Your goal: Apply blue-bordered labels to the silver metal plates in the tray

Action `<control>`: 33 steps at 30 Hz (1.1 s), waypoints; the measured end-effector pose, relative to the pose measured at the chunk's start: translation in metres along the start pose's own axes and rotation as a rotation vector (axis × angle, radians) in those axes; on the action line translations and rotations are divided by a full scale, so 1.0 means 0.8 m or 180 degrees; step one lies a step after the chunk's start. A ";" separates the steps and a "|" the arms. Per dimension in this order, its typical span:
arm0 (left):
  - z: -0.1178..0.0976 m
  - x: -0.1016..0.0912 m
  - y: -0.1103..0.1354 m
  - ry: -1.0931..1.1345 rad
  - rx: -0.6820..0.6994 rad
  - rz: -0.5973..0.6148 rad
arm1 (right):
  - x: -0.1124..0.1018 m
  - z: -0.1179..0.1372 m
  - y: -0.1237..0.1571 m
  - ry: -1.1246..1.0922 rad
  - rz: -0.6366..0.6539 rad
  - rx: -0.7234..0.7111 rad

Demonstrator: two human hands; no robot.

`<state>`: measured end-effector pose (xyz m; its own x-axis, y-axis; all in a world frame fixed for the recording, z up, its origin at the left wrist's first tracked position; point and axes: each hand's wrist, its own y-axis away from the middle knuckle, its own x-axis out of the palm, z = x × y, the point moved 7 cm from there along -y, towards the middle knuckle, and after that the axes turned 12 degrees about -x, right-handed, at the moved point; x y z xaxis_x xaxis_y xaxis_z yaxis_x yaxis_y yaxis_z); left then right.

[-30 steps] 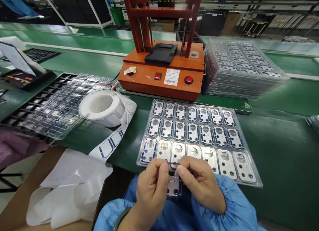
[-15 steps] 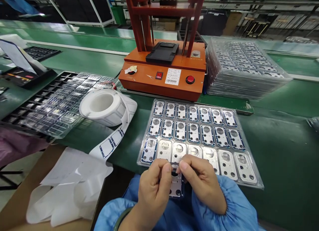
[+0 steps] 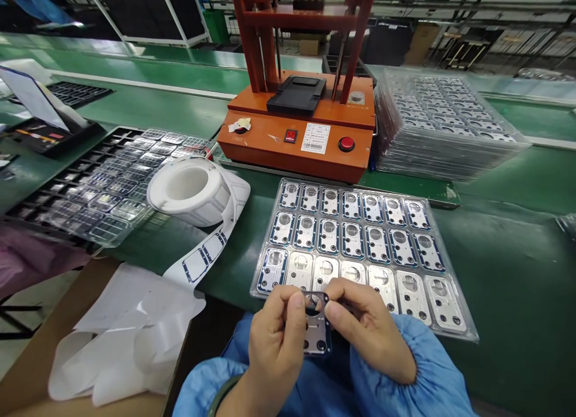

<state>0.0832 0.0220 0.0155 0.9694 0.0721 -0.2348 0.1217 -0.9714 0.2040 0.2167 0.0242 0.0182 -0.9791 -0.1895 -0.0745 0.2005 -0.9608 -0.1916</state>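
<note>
Both of my hands are pinched on one small silver metal plate [image 3: 316, 334] with holes and a dark frame along its edge. My left hand [image 3: 276, 336] grips its upper left, my right hand [image 3: 366, 333] its upper right. The plate hangs low in view, over my blue sleeves, just in front of a clear plastic tray [image 3: 452, 339]. That tray holds three rows of like plates: the two far rows have blue frames, most of the near row is bare silver.
An orange press [image 3: 299, 135] with a red button stands behind the tray. A stack of clear trays [image 3: 443, 129] sits at its right. At left lie a white label roll [image 3: 189, 192] with its strip hanging down, a black tray [image 3: 81, 189] and a cardboard box with white liner paper [image 3: 121, 339].
My hands stay pinched on the plate in the same place. The dark frame at the plate's top edge now shows between my thumbs. The view has shifted slightly.
</note>
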 end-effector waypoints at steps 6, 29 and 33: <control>0.000 -0.004 -0.006 0.0205 0.0311 0.0437 | 0.003 0.001 -0.002 0.0058 0.0095 0.0033; 0.009 -0.013 -0.020 -0.0130 -0.0485 0.1554 | -0.002 -0.005 -0.003 0.0280 -0.0055 0.0110; 0.018 -0.009 -0.019 -0.0234 -0.0821 0.1806 | 0.001 -0.005 -0.002 0.0375 0.0076 0.0138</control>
<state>0.0712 0.0331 0.0003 0.8820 -0.4634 -0.0857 -0.3511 -0.7673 0.5366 0.2162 0.0263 0.0148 -0.9626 -0.1897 -0.1933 0.2194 -0.9646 -0.1460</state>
